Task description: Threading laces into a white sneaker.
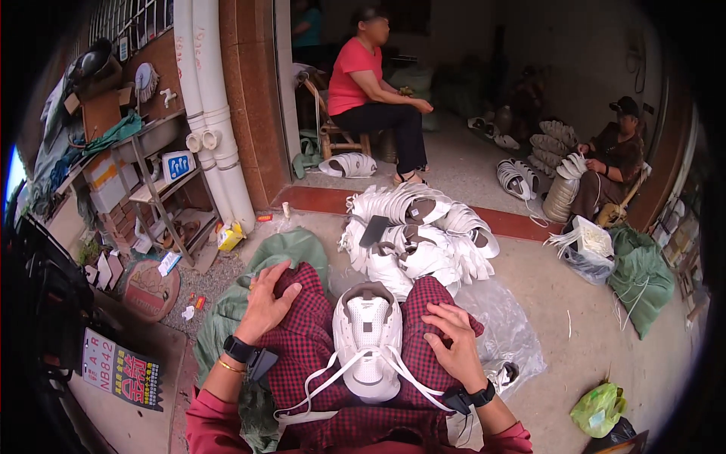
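Observation:
A white shoe upper with a grey collar sits between my thighs on the red-and-black checked cloth over my lap. Its white laces are crossed at the front, and their loose ends spread to both sides. My left hand rests on the cloth over my left knee, fingers apart and holding nothing. On the other thigh lies my right hand, also open, fingers slightly bent. Neither hand touches the shoe. Both wrists carry dark strapped devices.
Ahead is a pile of white shoe uppers with a dark flat object on it. Clear plastic sheeting and a green sack flank me. Two people sit beyond, one handling white uppers. A light-green bag lies right.

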A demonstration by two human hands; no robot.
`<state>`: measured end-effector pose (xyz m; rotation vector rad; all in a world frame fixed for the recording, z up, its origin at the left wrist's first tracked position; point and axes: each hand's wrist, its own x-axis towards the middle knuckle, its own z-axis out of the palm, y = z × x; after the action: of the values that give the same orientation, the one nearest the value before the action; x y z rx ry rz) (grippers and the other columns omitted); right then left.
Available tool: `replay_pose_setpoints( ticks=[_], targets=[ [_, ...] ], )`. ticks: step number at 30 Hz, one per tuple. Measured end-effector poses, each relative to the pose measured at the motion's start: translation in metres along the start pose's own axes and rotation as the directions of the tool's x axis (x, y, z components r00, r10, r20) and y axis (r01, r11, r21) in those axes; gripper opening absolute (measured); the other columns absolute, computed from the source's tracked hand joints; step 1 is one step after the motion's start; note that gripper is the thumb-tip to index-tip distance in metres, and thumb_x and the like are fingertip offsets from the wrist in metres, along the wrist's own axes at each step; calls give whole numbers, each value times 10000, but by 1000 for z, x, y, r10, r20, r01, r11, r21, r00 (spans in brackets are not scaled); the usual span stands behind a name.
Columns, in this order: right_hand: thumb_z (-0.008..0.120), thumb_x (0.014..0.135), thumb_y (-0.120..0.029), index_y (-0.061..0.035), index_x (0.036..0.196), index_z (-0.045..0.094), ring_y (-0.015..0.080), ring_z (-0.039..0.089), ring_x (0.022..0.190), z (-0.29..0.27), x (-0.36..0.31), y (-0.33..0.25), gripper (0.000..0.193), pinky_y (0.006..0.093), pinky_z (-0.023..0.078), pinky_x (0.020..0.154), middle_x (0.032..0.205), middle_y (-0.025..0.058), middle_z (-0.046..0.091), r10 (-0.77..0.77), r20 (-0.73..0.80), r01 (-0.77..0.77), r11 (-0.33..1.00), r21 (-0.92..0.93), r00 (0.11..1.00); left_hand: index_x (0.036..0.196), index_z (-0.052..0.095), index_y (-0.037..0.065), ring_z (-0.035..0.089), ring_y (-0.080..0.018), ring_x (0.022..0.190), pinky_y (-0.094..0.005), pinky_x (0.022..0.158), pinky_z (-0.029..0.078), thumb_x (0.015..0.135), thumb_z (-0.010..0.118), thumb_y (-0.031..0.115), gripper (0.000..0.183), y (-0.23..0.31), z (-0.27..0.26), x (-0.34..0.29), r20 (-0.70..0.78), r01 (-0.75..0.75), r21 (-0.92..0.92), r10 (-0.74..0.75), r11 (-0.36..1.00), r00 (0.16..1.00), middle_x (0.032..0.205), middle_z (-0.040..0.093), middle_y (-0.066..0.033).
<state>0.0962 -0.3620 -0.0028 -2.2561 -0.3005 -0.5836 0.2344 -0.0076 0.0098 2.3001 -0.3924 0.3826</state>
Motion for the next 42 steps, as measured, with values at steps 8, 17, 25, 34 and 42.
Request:
replay_pose_setpoints(
  ticks=[8,17,25,34,42],
  targets=[
    [662,789,-164,-203,1175,680,390,355,1310,10,6,28,389,482,295,1116,1505,157,395,81,-64,-80,997,12,995,788,718,-42,619,-154,616,-326,625,512,747,812,176,241,-27,34,54,-175,37,-41,-44,998,984,667,682,-90],
    [462,837,-164,-216,1213,675,401,343,1298,16,16,48,435,488,260,1127,1509,156,390,41,-25,-38,994,106,999,1264,606,39,616,-383,1086,-441,944,483,742,786,203,576,-33,39,85,-66,171,289,-159,942,985,1175,638,-248],
    [517,791,-151,-221,1109,718,352,415,1167,19,28,54,383,438,335,1054,1426,134,465,56,-22,-54,995,80,998,1105,714,145,571,-374,1117,-525,956,434,812,688,312,338,13,56,24,105,-166,168,150,972,983,1191,630,-109],
    [618,775,-159,-204,897,760,251,451,1065,13,58,58,192,379,329,995,1262,18,587,186,143,-197,978,65,972,995,761,141,565,-309,1074,-417,994,403,834,627,247,235,8,68,21,6,-97,53,97,994,995,1121,669,-61],
    [696,792,-101,-139,990,774,213,517,1184,9,57,86,216,353,390,1029,1336,40,586,89,204,-181,852,491,975,1011,774,124,566,-271,1154,-395,1064,360,856,674,155,187,-8,61,17,-18,-124,-300,124,946,992,1138,706,-54]
  ],
)
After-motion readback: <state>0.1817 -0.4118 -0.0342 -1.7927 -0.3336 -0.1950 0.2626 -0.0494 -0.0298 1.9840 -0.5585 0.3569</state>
